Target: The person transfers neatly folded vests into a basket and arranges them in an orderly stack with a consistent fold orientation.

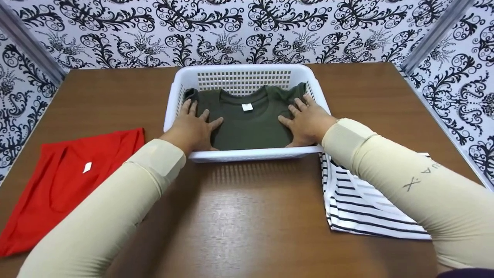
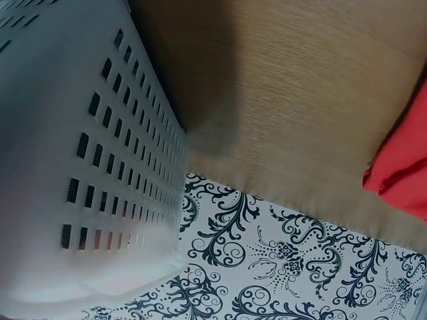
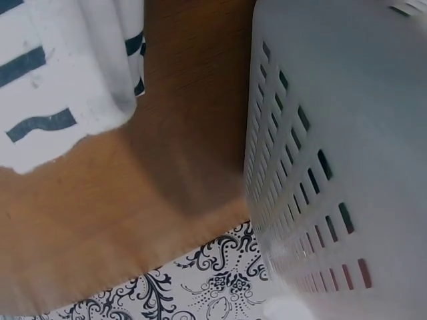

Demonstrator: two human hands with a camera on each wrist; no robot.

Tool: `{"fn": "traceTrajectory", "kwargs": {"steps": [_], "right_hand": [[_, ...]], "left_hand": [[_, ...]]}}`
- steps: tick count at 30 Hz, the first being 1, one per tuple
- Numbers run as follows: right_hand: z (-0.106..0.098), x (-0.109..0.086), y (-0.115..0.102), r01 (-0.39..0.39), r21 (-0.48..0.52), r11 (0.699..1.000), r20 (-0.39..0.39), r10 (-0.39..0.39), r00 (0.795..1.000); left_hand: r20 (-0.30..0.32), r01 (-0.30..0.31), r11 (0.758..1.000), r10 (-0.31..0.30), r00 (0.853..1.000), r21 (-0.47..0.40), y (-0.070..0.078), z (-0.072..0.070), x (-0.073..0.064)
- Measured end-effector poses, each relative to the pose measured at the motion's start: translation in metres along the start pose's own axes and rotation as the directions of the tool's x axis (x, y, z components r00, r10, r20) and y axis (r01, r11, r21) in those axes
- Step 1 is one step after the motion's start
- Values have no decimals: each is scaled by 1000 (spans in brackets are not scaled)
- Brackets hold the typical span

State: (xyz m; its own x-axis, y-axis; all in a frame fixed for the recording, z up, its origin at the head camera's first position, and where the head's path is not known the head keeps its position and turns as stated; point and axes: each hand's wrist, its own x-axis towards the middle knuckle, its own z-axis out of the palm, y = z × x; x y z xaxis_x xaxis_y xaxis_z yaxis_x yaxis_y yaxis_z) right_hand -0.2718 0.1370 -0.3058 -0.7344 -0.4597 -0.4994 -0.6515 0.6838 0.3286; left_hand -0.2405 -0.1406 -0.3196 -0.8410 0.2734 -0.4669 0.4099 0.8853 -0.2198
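A dark green T-shirt with a white neck label lies folded inside a white plastic basket. My left hand rests on the shirt's left side, fingers spread, inside the basket. On the right side of the same shirt lies my right hand, its fingers spread as well. In the left wrist view only the slotted outer wall of the basket shows, with no hand visible. The right wrist view likewise has the basket's outer wall and no hand.
A folded red garment with a white label lies at the left of the brown table. Below my right forearm is a black-and-white striped garment, partly hidden by the sleeve. A patterned wall stands behind the table.
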Motion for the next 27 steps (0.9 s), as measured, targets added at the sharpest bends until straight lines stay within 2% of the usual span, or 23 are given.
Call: {"fn": "traceTrajectory", "kwargs": {"steps": [12,20,27], "right_hand": [[5,6,0,10,18,1000,-6,-10,1000],[5,-3,-9,19,20,1000,-18,-19,1000],[13,-10,-17,15,17,1000,-26,-15,1000]], "left_hand": [[16,-1,1000,1,1000,10,-1,2,1],[40,-12,1000,12,999,-9,6,7,-13],[52,-8,1000,9,999,-8,13,12,-24]]}}
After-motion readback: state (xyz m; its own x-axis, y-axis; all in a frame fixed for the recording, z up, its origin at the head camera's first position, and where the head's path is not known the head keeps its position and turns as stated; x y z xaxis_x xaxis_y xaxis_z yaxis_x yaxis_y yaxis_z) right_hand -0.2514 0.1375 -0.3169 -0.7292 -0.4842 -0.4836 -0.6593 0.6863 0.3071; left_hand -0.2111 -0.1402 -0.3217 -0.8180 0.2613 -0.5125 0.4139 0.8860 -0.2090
